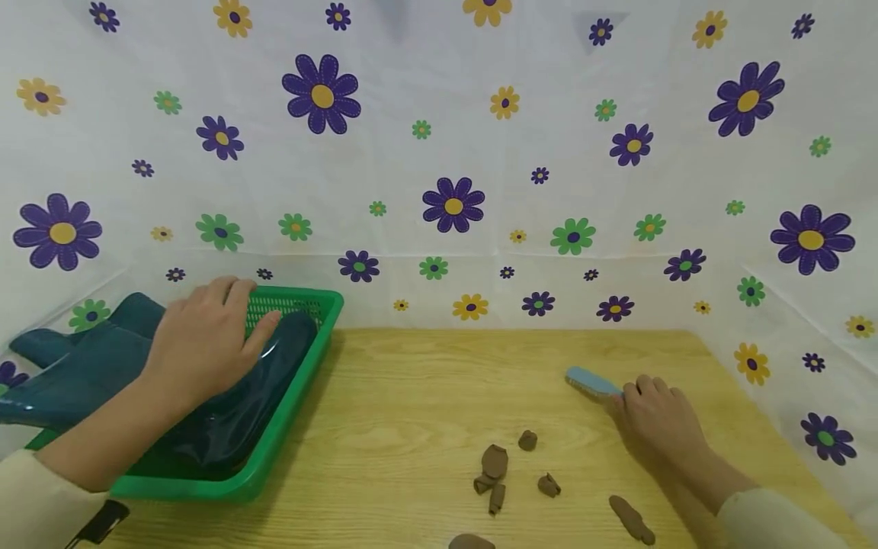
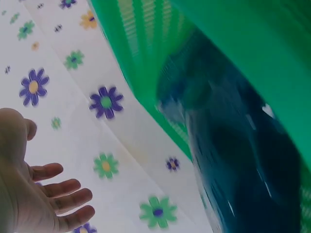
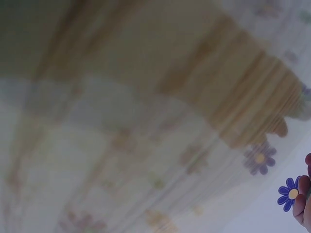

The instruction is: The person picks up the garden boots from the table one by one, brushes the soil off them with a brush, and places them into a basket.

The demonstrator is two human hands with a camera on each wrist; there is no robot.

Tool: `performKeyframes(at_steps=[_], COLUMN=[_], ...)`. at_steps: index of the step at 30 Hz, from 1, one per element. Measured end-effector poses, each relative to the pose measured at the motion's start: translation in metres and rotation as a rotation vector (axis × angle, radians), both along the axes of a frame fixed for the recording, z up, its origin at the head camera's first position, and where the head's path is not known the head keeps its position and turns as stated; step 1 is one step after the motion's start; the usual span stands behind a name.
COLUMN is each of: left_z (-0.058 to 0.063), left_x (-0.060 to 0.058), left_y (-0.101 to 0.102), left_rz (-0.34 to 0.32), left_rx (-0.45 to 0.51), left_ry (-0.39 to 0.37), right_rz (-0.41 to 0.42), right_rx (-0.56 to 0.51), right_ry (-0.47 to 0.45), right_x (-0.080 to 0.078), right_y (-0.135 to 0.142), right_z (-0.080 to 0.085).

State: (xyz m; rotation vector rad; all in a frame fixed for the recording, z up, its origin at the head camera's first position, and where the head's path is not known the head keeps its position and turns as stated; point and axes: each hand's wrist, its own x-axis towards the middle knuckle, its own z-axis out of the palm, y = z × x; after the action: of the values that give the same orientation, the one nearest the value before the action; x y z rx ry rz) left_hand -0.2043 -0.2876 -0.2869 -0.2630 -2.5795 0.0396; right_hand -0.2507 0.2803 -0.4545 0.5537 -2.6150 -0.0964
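My left hand (image 1: 206,335) is over the green plastic basket (image 1: 291,438), fingers extended and thumb apart. Glossy dark teal rubber boots (image 1: 89,370) lie in that basket, partly hidden beneath the hand and forearm. In the left wrist view the left hand (image 2: 34,194) shows loose, slightly bent fingers with nothing between them, beside the boots (image 2: 228,136). On the right of the table my right hand (image 1: 661,419) grips the handle of a light blue brush (image 1: 591,381); its bristled head points left. Only a few curled fingers (image 3: 301,204) show at the right wrist view's edge.
Several brown clay-like lumps (image 1: 495,462) are scattered over the front middle of the wooden table (image 1: 411,381), with a longer brown piece (image 1: 631,520) near the right forearm. A white flower-print sheet (image 1: 391,168) rises behind the table and along its sides.
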Motion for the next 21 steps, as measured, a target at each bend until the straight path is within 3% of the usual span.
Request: performKeyframes(at_steps=[8, 13, 17, 21], left_z=[-0.009, -0.016, -0.027, -0.047], left_x=[-0.014, -0.018, -0.020, -0.019], left_y=[0.062, 0.095, 0.117, 0.134], left_rz=[-0.096, -0.119, -0.137, -0.155], left_rx=[0.091, 0.101, 0.100, 0.107], left_ry=[-0.009, -0.054, -0.071, -0.095], right_rz=[-0.032, -0.030, -0.010, 0.051], right_rx=[0.027, 0.024, 0.003, 0.020], right_ry=[-0.079, -0.112, -0.071, 0.039], right_x=[-0.001, 0.002, 0.002, -0.002], right_y=[-0.005, -0.007, -0.005, -0.002], right_z=[0.003, 0.001, 0.000, 0.001])
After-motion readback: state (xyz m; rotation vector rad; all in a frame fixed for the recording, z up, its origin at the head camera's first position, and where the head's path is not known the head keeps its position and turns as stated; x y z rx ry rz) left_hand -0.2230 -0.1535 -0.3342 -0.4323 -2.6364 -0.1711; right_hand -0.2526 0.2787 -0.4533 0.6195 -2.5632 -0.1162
